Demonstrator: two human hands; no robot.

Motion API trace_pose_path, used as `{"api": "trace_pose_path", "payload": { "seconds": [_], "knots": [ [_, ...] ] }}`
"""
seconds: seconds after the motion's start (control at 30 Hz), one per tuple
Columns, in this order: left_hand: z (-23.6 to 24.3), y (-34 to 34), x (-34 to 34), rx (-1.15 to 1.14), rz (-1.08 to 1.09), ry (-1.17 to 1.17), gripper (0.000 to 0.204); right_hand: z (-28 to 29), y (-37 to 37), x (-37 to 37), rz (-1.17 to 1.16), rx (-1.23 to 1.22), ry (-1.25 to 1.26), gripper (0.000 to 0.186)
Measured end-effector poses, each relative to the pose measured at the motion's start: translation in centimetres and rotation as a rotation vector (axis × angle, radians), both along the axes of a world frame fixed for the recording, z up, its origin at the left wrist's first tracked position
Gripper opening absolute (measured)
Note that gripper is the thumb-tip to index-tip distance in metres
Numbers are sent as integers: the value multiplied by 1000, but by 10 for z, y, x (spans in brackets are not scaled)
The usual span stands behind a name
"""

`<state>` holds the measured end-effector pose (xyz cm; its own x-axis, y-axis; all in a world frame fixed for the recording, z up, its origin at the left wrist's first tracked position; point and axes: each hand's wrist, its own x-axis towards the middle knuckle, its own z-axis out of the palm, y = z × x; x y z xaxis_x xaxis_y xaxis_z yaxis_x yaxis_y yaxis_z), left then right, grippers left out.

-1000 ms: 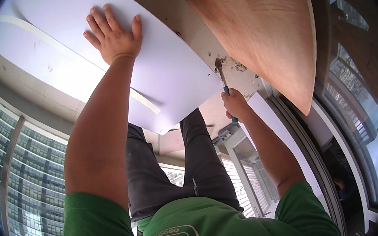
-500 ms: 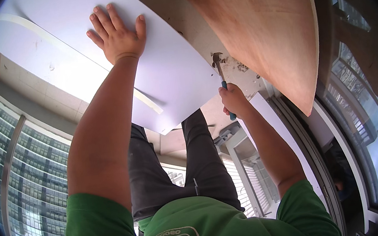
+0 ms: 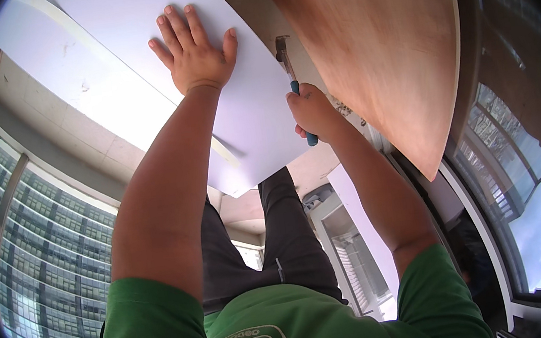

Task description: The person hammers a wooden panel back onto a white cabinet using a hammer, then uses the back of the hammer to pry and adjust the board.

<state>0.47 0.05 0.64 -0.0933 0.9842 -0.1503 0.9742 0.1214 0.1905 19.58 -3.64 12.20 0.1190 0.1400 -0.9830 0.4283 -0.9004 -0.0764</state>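
My left hand (image 3: 198, 60) lies flat with fingers spread on a large white panel (image 3: 249, 128). A pale strip (image 3: 225, 153) runs along the panel, partly hidden behind my left forearm. In my right hand (image 3: 312, 112) is a hammer (image 3: 292, 70) with a metal head and a dark blue-green handle. My fingers wrap round the handle. The hammer's head is up, close beside the panel's right edge; I cannot tell whether it touches.
A large brown wooden board (image 3: 391, 55) stands to the right of the hammer. Dark debris (image 3: 344, 108) lies on the floor by my right wrist. Windows (image 3: 60, 253) line the left side, and glass with a frame (image 3: 510, 162) is at the far right.
My right hand has moved up and left with the hammer, bringing its head nearer the panel's edge. My left hand and the panel appear shifted slightly right as the view moves.
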Motion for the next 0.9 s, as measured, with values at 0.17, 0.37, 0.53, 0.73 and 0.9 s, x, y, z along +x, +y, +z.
{"api": "trace_pose_path", "payload": {
  "seconds": [0.17, 0.37, 0.53, 0.73, 0.9],
  "knots": [
    [0, 0, 0, -22, -3, 10, 88, -7, 26, -21, -22, 64, 38, 21],
    [3, 1, 2, -55, -13, 25, 89, -12, 35, 1, -102, 48, 134, 27],
    [0, 1, -1, -30, -4, 22, 90, 10, -3, 38, -402, 210, 268, 32],
    [0, 1, -1, -7, -6, -3, 91, 37, -48, 67, -671, 315, 494, 28],
    [1, 2, -1, 6, -12, 3, 91, 25, -42, 72, -573, 290, 316, 20]
  ]
}}
